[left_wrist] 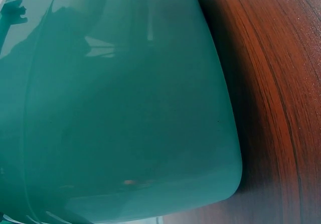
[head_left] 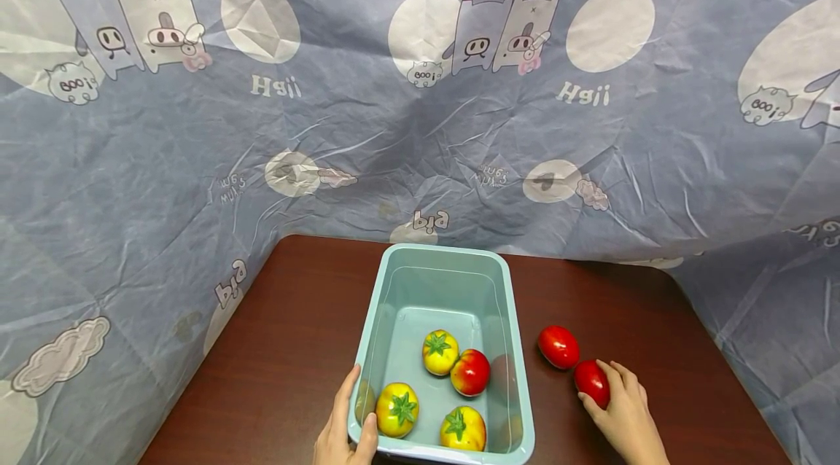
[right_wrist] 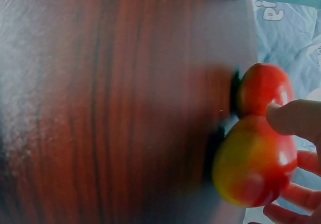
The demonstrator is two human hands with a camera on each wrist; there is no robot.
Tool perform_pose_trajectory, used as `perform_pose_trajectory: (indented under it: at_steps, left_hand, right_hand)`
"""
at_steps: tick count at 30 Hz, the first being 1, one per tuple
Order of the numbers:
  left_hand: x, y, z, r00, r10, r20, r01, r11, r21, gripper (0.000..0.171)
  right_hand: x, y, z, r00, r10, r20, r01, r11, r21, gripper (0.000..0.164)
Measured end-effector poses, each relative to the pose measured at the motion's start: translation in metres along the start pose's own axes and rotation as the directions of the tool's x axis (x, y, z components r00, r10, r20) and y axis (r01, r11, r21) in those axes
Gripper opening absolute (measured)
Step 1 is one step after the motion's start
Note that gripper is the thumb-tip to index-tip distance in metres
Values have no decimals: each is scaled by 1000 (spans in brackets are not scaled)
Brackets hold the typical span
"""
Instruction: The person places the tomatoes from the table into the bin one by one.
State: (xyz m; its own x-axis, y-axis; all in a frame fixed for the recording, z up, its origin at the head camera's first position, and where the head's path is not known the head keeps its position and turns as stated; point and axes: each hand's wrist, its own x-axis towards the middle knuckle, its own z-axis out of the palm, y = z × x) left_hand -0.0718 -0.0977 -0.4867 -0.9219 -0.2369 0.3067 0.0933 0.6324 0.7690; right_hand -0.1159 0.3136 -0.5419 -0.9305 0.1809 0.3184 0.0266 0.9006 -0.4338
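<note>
A pale blue-green plastic bin (head_left: 515, 348) stands on the table. My left hand (head_left: 343, 425) grips its near left corner, thumb over the rim and fingers along the outer wall. In the left wrist view the bin's wall (left_wrist: 125, 103) fills most of the picture. Right of the bin, my right hand (head_left: 626, 410) holds a red toy tomato (head_left: 591, 383) between thumb and fingers. The right wrist view shows a yellow patch on this tomato (right_wrist: 253, 166), with the thumb on its side. Another red tomato (head_left: 558, 347) lies just beyond it.
Inside the bin lie a red tomato (head_left: 470, 372) and three yellow ones with green leaf tops, one yellow tomato (head_left: 397, 410) in the near left corner. The dark brown table (head_left: 315, 305) ends at a grey-blue printed cloth (head_left: 420, 130) hanging behind and at both sides.
</note>
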Motion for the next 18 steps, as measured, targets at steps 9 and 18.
perform_pose_trajectory:
  at_steps: [9,18]
  left_hand:
    - [1,0,0,1000,0,3,0,1000,12,64]
    - [1,3,-2,999,-28,34,27,999,16,62]
  right_hand:
    - [1,4,5,1000,-3,22,3,1000,-10,75]
    - [5,7,8,999,25,29,-25,1000,-1,78]
